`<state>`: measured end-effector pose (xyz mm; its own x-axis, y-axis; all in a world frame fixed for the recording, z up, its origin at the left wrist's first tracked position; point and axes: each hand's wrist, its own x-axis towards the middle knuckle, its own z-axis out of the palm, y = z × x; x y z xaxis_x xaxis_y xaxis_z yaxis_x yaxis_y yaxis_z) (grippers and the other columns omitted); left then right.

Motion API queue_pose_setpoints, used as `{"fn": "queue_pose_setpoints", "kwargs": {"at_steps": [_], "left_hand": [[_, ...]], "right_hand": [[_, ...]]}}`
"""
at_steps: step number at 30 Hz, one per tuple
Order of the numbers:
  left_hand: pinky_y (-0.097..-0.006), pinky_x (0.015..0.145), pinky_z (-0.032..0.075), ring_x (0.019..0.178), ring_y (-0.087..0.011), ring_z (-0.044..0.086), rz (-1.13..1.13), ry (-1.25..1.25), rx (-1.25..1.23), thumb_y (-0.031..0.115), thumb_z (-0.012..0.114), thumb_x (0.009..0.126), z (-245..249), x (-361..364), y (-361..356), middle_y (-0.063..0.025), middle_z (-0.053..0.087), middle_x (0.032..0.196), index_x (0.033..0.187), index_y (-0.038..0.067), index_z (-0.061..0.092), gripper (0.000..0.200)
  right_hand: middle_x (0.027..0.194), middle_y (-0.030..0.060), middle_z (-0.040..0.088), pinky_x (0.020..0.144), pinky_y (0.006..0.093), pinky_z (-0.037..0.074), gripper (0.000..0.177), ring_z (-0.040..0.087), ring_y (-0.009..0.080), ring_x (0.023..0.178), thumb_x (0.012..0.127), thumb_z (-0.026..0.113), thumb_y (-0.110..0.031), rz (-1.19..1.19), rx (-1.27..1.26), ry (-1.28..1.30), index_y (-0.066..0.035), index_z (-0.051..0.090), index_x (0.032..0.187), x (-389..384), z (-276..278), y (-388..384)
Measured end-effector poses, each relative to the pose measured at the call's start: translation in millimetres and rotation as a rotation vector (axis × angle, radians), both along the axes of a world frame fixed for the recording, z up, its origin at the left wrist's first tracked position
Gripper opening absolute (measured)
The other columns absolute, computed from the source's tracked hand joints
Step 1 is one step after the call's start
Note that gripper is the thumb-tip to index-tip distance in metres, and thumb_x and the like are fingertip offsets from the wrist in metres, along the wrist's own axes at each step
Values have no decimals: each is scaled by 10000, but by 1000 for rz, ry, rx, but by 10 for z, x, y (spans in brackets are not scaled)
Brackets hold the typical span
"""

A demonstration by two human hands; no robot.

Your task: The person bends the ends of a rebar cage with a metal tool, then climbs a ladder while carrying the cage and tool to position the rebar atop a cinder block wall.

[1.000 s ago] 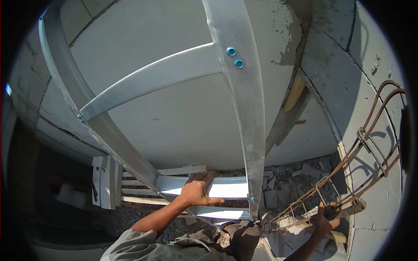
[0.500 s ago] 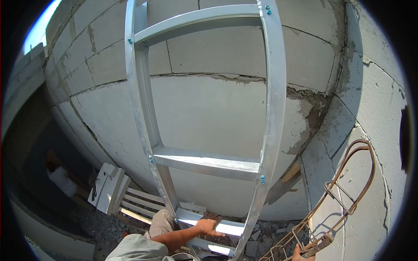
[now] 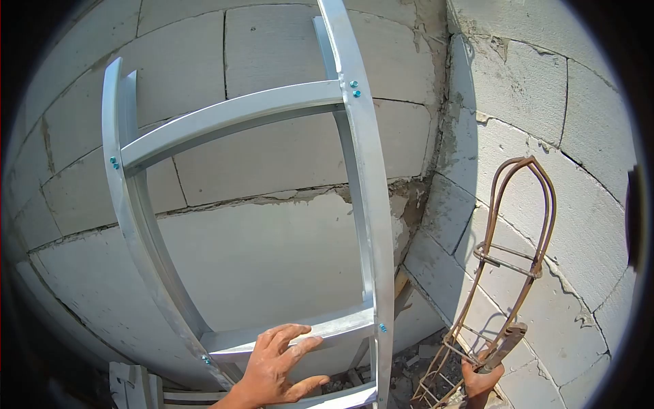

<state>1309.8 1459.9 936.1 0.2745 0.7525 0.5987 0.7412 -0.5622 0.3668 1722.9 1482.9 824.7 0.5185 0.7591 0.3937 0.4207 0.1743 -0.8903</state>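
An aluminium ladder (image 3: 379,225) stands in front of me against the block wall, its rungs fixed with blue-headed bolts. My left hand (image 3: 272,368) is raised at a lower rung (image 3: 344,322), fingers spread and curved, overlapping its front edge in this view. At the lower right, my right hand (image 3: 481,382) is closed around a rusty rebar cage (image 3: 477,279) made of long bent bars with cross ties. A short, worn, flat-ended metal piece (image 3: 505,346) sticks up by that hand. The cage leans up along the right-hand wall.
Pale block walls (image 3: 259,259) meet in a corner right of the ladder, with rough mortar joints. Cut white block pieces (image 3: 126,385) and slats lie at the lower left. Rubble (image 3: 409,361) covers the floor behind the ladder's foot.
My left hand has let go of the low rung and come up to the one above, fingers apart. The view has swung right and up; the cage stays in my right hand.
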Motion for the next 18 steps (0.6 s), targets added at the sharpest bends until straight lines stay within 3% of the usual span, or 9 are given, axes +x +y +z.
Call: {"fn": "queue_pose_setpoints", "kwargs": {"at_steps": [1, 3, 5, 7, 9, 13, 17, 18], "left_hand": [[-509, 1015, 373, 1228, -452, 470, 196, 192, 47, 586, 702, 793, 148, -170, 102, -287, 545, 1247, 1331, 81, 546, 754], [-534, 1017, 345, 1229, -469, 458, 228, 322, -438, 663, 621, 808, -154, -458, 293, -347, 499, 1261, 1370, 64, 503, 830], [-536, 962, 391, 1066, -461, 542, 204, 350, -408, 680, 578, 820, -381, -544, 341, -320, 558, 1149, 1359, 33, 507, 845], [-536, 917, 413, 968, -451, 581, 178, 365, -412, 666, 542, 849, -414, -562, 398, -302, 589, 1073, 1355, 17, 505, 823], [-535, 883, 411, 934, -438, 576, 168, 358, -447, 619, 512, 896, -346, -541, 378, -294, 593, 1032, 1359, 16, 498, 761], [-533, 850, 371, 961, -406, 534, 117, 286, -479, 524, 553, 910, -356, -586, 406, -257, 565, 1052, 1357, 21, 496, 675], [-534, 895, 335, 1051, -400, 491, 53, 241, -495, 446, 591, 910, -382, -628, 455, -256, 498, 1158, 1402, 17, 423, 674], [-537, 902, 326, 1068, -399, 478, 42, 240, -502, 430, 594, 913, -392, -634, 495, -256, 482, 1181, 1416, 18, 403, 678]], "right_hand": [[789, 28, 575, 629, 274, 476, 491, 567, 117, 674, 637, 827, -135, 26, -13, -11, 44, 572, 1016, -171, 285, 2], [698, -6, 529, 572, 247, 439, 505, 520, 87, 602, 684, 778, -90, -15, 62, -111, 99, 576, 1107, -338, 394, 78], [661, -23, 530, 552, 237, 422, 446, 499, 76, 570, 696, 767, -89, -78, 144, -127, 90, 607, 1073, -750, 764, 120], [644, -14, 557, 547, 251, 430, 261, 528, 88, 574, 661, 798, -105, -78, 64, -172, -10, 599, 800, -900, 971, 147], [600, -28, 536, 516, 253, 404, 251, 501, 75, 545, 666, 796, -106, -153, 129, -208, -42, 555, 690, -1174, 1190, 270], [604, -22, 533, 517, 252, 399, 235, 477, 68, 553, 689, 788, -116, -172, 141, -335, -18, 579, 732, -1566, 1639, 457], [644, -34, 535, 547, 228, 402, 405, 464, 57, 574, 720, 811, -149, -247, 159, -501, 68, 674, 1034, -1612, 1954, 661], [636, -40, 536, 543, 224, 397, 302, 458, 53, 565, 723, 821, -155, -268, 222, -463, 41, 688, 910, -1700, 2090, 705]]}}
